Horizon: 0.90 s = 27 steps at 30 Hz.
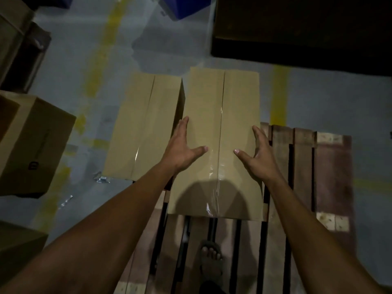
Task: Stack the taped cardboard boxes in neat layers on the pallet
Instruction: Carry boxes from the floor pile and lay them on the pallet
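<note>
A long cardboard box [220,107] with clear tape down its middle seam lies over the far left part of the wooden pallet [303,166]. My left hand [182,149] presses its left side and my right hand [258,153] presses its right side, both thumbs resting on top. A second taped box [144,124] lies close beside it on the left, sitting lower. Whether that one rests on the pallet or on the floor is hidden. My sandalled foot [212,257] stands on the pallet slats near me.
More brown cardboard boxes stand at the left [31,145], upper left [12,39] and lower left [19,247]. A dark platform [297,28] fills the upper right and a blue object [184,5] sits at the top. Tape scraps [101,179] lie on the grey floor.
</note>
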Available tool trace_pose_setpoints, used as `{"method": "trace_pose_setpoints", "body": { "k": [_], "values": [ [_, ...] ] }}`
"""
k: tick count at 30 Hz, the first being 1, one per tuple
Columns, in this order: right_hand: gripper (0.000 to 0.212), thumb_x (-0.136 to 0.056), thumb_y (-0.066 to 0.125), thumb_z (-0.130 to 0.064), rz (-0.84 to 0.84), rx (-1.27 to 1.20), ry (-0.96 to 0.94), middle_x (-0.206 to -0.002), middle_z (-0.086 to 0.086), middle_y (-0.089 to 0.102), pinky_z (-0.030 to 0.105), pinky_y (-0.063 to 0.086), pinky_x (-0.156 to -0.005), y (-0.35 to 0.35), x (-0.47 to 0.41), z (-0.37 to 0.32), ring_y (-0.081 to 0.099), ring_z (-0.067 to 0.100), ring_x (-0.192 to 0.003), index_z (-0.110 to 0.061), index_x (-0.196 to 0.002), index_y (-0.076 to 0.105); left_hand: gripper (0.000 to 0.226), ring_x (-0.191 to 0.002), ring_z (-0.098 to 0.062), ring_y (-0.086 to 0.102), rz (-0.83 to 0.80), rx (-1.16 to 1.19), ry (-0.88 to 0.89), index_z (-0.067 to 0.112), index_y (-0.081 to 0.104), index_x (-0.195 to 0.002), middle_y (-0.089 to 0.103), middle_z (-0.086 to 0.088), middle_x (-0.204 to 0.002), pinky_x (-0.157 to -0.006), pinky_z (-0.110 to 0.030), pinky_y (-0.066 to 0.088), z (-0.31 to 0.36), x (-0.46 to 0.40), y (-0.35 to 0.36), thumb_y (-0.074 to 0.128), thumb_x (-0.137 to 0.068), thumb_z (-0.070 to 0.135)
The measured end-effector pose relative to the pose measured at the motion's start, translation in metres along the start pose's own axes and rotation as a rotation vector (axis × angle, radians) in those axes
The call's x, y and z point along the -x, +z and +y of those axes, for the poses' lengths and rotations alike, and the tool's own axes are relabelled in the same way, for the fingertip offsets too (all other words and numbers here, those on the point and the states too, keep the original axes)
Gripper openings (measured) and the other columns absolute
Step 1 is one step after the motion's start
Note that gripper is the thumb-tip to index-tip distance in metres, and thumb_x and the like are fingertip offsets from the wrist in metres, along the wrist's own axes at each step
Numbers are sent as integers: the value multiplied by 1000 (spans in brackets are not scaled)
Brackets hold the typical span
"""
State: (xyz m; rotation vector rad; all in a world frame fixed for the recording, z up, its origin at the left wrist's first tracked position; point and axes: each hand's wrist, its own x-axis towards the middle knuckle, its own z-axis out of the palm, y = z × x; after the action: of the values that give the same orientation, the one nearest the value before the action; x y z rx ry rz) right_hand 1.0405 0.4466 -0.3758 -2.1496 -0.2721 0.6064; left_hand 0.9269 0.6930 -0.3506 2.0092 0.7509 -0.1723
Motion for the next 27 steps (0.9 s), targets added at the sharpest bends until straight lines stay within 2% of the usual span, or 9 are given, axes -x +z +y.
{"method": "trace_pose_setpoints", "body": {
  "k": [6,12,16,19,21,23,25,27],
  "values": [
    [99,-87,81,-43,-32,16,6,-171,-10,16,43,22,-124,44,-45,34,17,20,-156,-36,-164,19,118,-157,-19,16,20,-44,-25,43,4,-163,8,13,-172,-124,-46,25,-50,-51,19,85,-77,53],
    [97,-90,79,-40,-57,13,0,-173,-8,12,49,21,-126,75,-74,61,14,23,-158,-38,-163,16,116,-158,-18,14,34,-133,-18,39,3,-164,7,11,-173,-125,-43,22,-85,-84,31,82,-80,55],
    [93,-95,74,-26,-100,34,-26,-174,-1,7,48,18,-129,92,-86,73,9,20,-159,-24,-166,13,107,-158,-20,12,47,-213,10,28,10,-166,9,5,-173,-122,-35,16,-96,-93,29,80,-87,43],
    [98,-96,73,-17,-165,47,-12,-174,1,5,47,14,-130,107,-79,80,6,20,-159,-19,-166,5,98,-156,-24,20,55,-214,70,24,19,-165,20,-1,-171,-126,-43,22,-106,-87,25,80,-89,35],
    [104,-94,75,-16,-159,44,19,-174,0,4,44,14,-130,117,-66,84,7,21,-159,-21,-166,0,96,-156,-24,20,86,-233,97,25,21,-164,20,0,-171,-126,-48,25,-118,-74,26,79,-89,39],
    [111,-91,78,-18,-149,15,71,-174,1,6,42,16,-129,128,-51,87,11,21,-159,-21,-166,-4,103,-158,-22,13,98,-265,40,28,15,-164,12,3,-173,-126,-46,21,-131,-55,26,79,-86,49],
    [117,-88,82,-23,-141,11,112,-173,2,6,43,18,-128,138,-35,91,13,22,-157,-21,-166,-6,116,-160,-23,0,48,-366,-30,29,7,-165,0,4,-174,-127,-47,14,-150,-34,22,79,-80,62],
    [122,-85,85,-27,-126,-27,166,-172,4,10,46,22,-127,146,-21,98,18,25,-156,-22,-165,-7,131,-159,-25,-12,-42,-486,-41,29,-1,-166,-12,-1,-174,-128,-55,7,-172,-15,18,78,-71,75]
  ]
}}
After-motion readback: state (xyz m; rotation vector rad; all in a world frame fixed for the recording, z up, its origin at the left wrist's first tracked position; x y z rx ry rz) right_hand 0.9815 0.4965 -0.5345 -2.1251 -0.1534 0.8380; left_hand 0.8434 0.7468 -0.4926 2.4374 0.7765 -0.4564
